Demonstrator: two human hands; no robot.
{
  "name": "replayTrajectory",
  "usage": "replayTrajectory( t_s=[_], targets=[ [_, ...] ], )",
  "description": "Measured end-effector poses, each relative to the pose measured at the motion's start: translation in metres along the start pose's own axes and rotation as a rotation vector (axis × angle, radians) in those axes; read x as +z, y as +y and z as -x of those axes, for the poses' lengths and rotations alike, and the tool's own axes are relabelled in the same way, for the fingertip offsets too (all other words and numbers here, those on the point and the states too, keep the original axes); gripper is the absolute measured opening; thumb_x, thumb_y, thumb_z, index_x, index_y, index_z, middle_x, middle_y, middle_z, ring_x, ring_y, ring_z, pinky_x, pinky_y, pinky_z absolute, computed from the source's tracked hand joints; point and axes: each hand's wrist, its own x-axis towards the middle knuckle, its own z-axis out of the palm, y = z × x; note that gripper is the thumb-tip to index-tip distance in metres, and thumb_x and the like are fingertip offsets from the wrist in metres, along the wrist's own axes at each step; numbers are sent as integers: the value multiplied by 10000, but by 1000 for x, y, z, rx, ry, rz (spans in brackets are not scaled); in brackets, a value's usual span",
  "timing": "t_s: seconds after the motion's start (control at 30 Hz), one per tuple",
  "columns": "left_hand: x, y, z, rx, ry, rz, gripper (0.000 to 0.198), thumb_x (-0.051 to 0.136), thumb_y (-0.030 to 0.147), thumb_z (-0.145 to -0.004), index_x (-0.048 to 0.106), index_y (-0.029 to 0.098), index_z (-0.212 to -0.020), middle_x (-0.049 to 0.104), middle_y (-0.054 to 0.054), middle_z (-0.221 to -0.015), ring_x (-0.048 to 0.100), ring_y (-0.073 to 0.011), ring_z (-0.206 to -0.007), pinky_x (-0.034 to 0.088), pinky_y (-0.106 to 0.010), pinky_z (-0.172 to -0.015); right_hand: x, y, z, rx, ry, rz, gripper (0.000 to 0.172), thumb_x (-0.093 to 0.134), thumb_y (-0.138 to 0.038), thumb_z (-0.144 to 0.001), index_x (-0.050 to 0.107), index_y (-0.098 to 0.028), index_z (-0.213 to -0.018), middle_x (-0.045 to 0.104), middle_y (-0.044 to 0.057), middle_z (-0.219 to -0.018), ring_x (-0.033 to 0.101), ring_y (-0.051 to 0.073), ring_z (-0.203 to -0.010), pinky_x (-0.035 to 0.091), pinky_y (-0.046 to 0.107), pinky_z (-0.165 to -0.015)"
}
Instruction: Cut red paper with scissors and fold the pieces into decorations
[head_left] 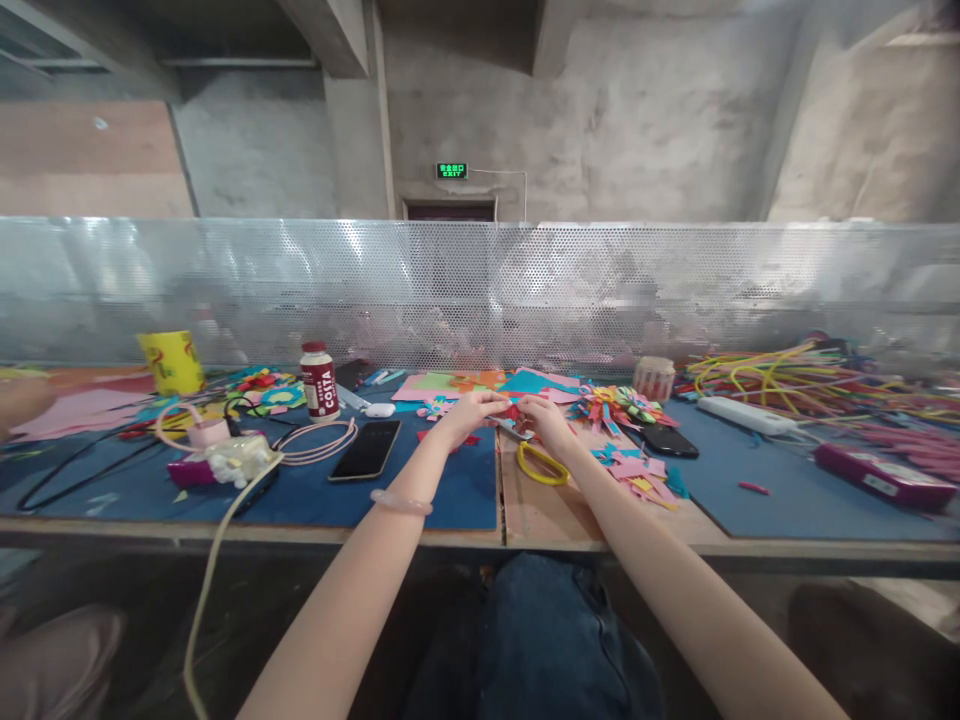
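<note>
My left hand (474, 413) and my right hand (545, 418) meet over the middle of the table, fingertips pinched round a small piece of red paper (513, 412). A pair of scissors with yellow handles (543, 465) lies just below my right hand, its blades pointing toward the hands. More red paper (471, 439) lies on the blue mat by my left wrist. To the right of my right hand are a pile of colourful paper strips (615, 408) and pink scraps (637, 472). Coloured paper sheets (450, 386) lie behind the hands.
A black phone (366, 450), a Costa bottle (320, 382) and a plugged power strip (240, 460) with cables are on the left. On the right are another phone (667, 440), a white bar (746, 415) and coloured stems (765, 375). A perforated metal screen (487, 290) stands behind.
</note>
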Motion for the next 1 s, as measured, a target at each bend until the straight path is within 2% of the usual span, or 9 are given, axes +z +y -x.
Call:
replayTrajectory(
  t_s=[0.43,0.77,1.0],
  targets=[
    [-1,-5,-2,55,4,-84,287,602,357,-679,626,135,-860,629,-68,-850,566,-157,-809,425,-280,-711,3,-4,3,-10,4,27,162,529,-326,-662,514,-172,-614,470,-28,-567,453,100,-515,369,241,-509],
    [-1,-7,-4,46,21,-108,275,593,359,-681,624,139,-844,625,-59,-835,562,-152,-790,429,-285,-712,3,-4,4,-40,11,105,169,531,-342,-661,520,-177,-628,474,-27,-551,427,98,-517,364,233,-515],
    [-3,-8,-4,58,8,-136,278,583,356,-689,617,135,-853,630,-64,-830,569,-167,-814,425,-285,-708,5,-10,8,-77,-19,178,109,471,-260,-659,537,-174,-662,487,-28,-565,432,99,-522,355,229,-517]
  ],
)
